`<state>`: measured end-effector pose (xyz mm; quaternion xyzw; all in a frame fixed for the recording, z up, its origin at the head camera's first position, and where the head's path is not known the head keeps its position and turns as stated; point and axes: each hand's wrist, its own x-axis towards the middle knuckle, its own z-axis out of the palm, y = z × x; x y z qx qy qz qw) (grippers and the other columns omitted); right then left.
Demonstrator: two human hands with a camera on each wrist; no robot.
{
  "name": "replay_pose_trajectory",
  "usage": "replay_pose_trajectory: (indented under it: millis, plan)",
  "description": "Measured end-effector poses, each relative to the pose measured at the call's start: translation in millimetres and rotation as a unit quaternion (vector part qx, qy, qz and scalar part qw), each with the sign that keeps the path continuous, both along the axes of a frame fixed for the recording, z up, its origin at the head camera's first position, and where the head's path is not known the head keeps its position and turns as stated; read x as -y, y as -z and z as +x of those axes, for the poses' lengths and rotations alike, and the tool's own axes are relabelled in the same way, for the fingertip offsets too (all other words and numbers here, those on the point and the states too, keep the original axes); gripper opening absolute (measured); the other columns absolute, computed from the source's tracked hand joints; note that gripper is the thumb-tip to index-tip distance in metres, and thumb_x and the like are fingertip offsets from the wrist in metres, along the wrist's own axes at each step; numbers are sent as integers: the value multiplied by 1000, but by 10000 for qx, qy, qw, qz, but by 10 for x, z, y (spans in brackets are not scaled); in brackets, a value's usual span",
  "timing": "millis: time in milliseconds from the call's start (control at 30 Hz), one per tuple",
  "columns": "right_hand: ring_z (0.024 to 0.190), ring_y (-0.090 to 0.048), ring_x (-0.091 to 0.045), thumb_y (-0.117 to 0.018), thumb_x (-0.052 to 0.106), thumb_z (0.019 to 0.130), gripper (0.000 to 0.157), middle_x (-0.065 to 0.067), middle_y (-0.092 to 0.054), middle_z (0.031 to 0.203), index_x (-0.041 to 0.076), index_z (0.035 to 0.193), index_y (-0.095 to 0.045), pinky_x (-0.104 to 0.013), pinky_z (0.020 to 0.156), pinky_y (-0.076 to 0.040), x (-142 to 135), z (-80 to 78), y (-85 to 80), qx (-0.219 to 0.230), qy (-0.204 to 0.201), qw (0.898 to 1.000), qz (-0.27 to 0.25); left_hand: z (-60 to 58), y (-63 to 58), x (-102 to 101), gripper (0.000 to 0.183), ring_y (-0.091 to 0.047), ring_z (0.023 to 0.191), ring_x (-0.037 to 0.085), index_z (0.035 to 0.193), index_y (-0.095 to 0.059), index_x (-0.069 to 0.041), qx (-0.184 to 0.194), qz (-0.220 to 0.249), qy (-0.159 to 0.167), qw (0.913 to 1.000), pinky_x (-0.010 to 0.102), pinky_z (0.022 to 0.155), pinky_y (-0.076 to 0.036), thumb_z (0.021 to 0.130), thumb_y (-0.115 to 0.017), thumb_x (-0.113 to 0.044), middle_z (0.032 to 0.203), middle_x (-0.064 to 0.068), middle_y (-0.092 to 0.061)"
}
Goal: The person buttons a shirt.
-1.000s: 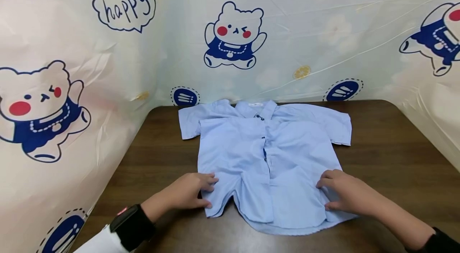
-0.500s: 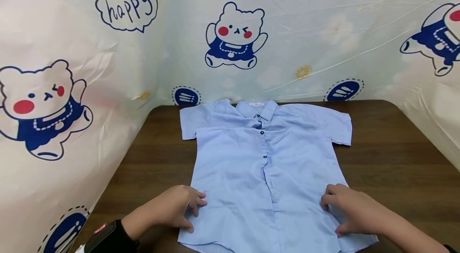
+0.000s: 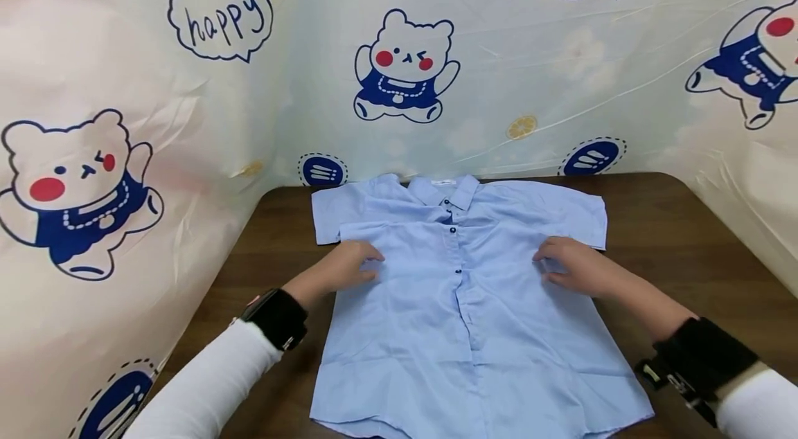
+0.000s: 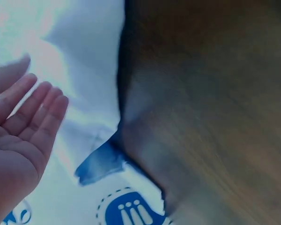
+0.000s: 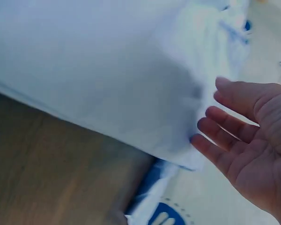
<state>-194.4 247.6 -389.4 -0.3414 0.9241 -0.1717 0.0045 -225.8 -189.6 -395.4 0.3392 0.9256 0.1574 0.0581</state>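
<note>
A light blue short-sleeved shirt (image 3: pixel 411 328) lies front up on the table, its collar (image 3: pixel 444 191) at the far edge and its hem toward me. Dark buttons run down the middle, and a crosswise fold crosses the chest below the collar. My left hand (image 3: pixel 350 264) is over the shirt's left side near the armpit; in the left wrist view the fingers (image 4: pixel 40 110) are extended and hold nothing. Over the opposite side, below the sleeve, is my right hand (image 3: pixel 576 266). The right wrist view shows its fingers (image 5: pixel 225 129) loosely bent beside the cloth, with nothing gripped.
The brown wooden table (image 3: pixel 249 314) extends on both sides of the shirt. A pale printed curtain (image 3: pixel 486 65) with bears and "happy" bubbles stands behind and beside it. Black bands (image 3: pixel 277 318) with small devices sit on both wrists.
The shirt's lower part was drawn toward me, flattening the bunched hem and showing more buttons. Both hands then left the lower sides and moved up toward the chest.
</note>
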Motion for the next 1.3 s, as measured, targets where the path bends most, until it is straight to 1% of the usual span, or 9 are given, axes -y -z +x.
replay_pose_trajectory:
  millis: [133,233,500,733,900,967,1033,1167,1300]
  plan:
    - [103,-58,-36,-84,18,75,45,-16,-63,107,-5,109,-65,-52,89,-47,21,-153,139,311,54,9994,139,-109,117,-46,53,-58,111,29,117,-67,4,184,-610,-160,9978,41,97,-45,79,-82,-30,115,14,-65]
    - [101,-58,-35,-85,21,74,51,-17,-62,106,-7,111,-65,-52,88,-47,11,-201,189,426,63,9987,257,-134,140,-67,58,-57,110,28,117,-67,3,191,-756,-123,9969,41,96,-45,76,-84,-34,115,13,-62]
    - [77,-53,-16,-81,14,78,24,0,-61,84,2,93,-66,-38,72,-47,6,-308,177,1004,256,9946,97,-195,144,-83,29,-59,89,19,94,-74,-4,139,-310,-165,9993,34,82,-48,76,-85,-24,94,1,-62]
    - [66,-45,-9,-77,10,83,13,7,-50,71,11,79,-65,-27,61,-39,24,-371,201,1249,-79,9920,136,-192,158,-81,10,-63,79,14,81,-76,-10,-480,-364,19,9982,30,76,-51,80,-81,-17,81,-4,-66]
    - [67,-43,-10,-73,7,85,11,7,-47,71,9,81,-63,-29,62,-37,55,-344,137,994,-60,9950,112,-168,106,-76,23,-50,59,9,68,-60,-11,-940,-371,163,9947,26,61,-45,85,-75,-9,61,-7,-51]
    - [67,-44,-11,-72,5,85,10,7,-49,72,8,84,-62,-30,63,-38,65,-327,85,861,48,9962,119,-163,82,-72,29,-40,56,8,67,-50,-12,-1037,-370,250,9936,25,57,-40,85,-72,-6,57,-7,-42]
    - [67,-46,-12,-72,4,84,11,7,-51,72,9,85,-62,-31,62,-40,65,-313,37,732,139,9971,125,-158,55,-69,29,-38,56,7,70,-48,-13,-1142,-353,323,9923,24,56,-39,83,-72,-2,59,-8,-41]
    - [64,-45,-12,-74,-1,81,22,6,-50,68,12,79,-56,-30,60,-40,53,-313,-42,421,284,9986,118,-160,-18,-72,21,-52,62,11,76,-57,-9,-1136,-275,180,9930,28,62,-48,78,-75,3,67,-2,-57]
    - [68,-53,-16,-77,-3,77,20,2,-59,74,8,84,-62,-36,64,-48,53,-323,-134,37,452,9989,73,-201,-88,-86,18,-67,83,20,93,-72,-4,-1091,-416,-233,9929,39,79,-54,77,-77,3,86,5,-71]
